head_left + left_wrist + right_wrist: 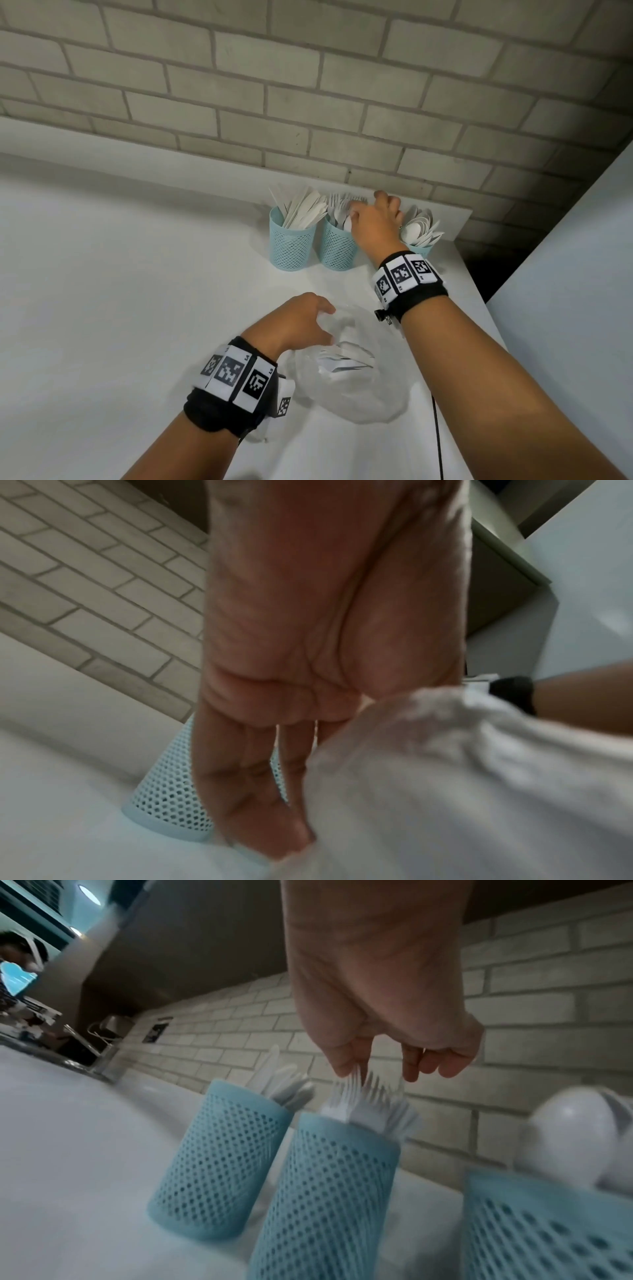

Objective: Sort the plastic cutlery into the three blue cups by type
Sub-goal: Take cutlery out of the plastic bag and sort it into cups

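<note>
Three blue mesh cups stand at the back by the wall: the left cup [291,241] holds knives [305,209], the middle cup [337,248] forks [373,1107], and the right cup [548,1231] spoons [419,228]. My right hand [370,209] hovers over the middle cup. Its thumb and a fingertip touch the fork tines, but a pinch is not plain to see. My left hand [327,325] grips the crumpled mouth of a clear plastic bag [352,387] lying on the white counter [137,308]. A few white pieces show inside the bag.
A brick wall [308,85] rises right behind the cups. The counter's edge runs close along the right, beside a white panel [565,291]. A thin black cable [437,435] lies near that edge. The right wrist view shows a tap and clutter far off to the left.
</note>
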`<state>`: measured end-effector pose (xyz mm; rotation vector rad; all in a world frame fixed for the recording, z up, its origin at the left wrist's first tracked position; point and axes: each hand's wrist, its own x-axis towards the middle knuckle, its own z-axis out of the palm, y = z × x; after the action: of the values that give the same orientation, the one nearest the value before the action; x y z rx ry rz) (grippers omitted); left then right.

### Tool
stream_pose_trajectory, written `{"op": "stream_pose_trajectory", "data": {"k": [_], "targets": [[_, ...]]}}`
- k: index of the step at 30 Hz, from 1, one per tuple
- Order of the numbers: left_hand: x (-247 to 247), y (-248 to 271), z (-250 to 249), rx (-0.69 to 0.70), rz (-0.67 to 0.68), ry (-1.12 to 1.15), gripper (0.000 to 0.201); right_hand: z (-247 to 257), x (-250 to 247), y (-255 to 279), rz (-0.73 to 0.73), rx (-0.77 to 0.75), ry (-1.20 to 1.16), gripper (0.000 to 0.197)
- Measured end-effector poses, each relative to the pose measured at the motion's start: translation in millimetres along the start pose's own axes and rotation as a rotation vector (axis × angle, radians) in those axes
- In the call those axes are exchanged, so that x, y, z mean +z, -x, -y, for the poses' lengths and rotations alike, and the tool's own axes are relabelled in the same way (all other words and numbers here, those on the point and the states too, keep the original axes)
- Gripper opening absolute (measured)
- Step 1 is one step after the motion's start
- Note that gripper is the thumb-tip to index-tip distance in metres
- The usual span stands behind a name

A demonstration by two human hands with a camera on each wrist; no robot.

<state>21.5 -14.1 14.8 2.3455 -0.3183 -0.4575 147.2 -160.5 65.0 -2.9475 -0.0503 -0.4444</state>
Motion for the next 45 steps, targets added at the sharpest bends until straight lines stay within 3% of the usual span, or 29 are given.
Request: {"op": "stream_pose_trajectory", "data": {"k": [2,4,6,9,11,14,15,16,17,18,20,23,29,38,45], "targets": [[-1,0,-1,0.008,-0.043,0.007,0.056,7,-17,4,-0.003,-0.021,-0.095,0.034],[-2,-1,-2,0.017,-0.116,0.045,0.051,14,-43,17,0.081,-0.057,-0.377,0.02],[-2,0,-5,0.024,-0.177,0.087,0.048,21,-66,41,0.402,-0.084,-0.48,0.026],[-3,1,-10,0.061,-0.23,0.059,0.039,29,-68,76,0.945,-0.12,-0.357,0.025],[-5,2,-12,0.076,-0.26,0.077,0.038,34,-53,94,1.086,-0.128,-0.243,0.022],[-5,5,-13,0.061,-0.275,0.166,0.048,34,-21,107,1.042,-0.225,0.108,0.014],[-4,6,-13,0.067,-0.271,0.188,0.049,31,-10,110,1.008,-0.227,0.2,0.021],[-4,7,-13,0.075,-0.259,0.201,0.05,29,-4,114,0.962,-0.186,0.218,0.024],[-4,8,-14,0.08,-0.247,0.206,0.05,27,3,115,0.938,-0.165,0.229,0.012],[-3,9,-14,0.084,-0.238,0.206,0.05,26,6,117,0.91,-0.167,0.218,0.011],[-3,9,-15,0.09,-0.239,0.205,0.047,22,12,117,0.882,-0.146,0.229,0.05],[-2,8,-15,0.099,-0.243,0.198,0.046,19,18,116,0.853,-0.125,0.217,0.072],[-1,8,-15,0.12,-0.218,0.211,0.048,19,14,115,0.899,-0.137,0.208,0.056],[2,4,-14,0.139,-0.205,0.191,0.049,16,8,114,0.948,-0.092,0.162,0.057],[1,5,-13,0.16,-0.189,0.172,0.051,7,11,115,0.838,-0.032,0.001,0.064]]}}
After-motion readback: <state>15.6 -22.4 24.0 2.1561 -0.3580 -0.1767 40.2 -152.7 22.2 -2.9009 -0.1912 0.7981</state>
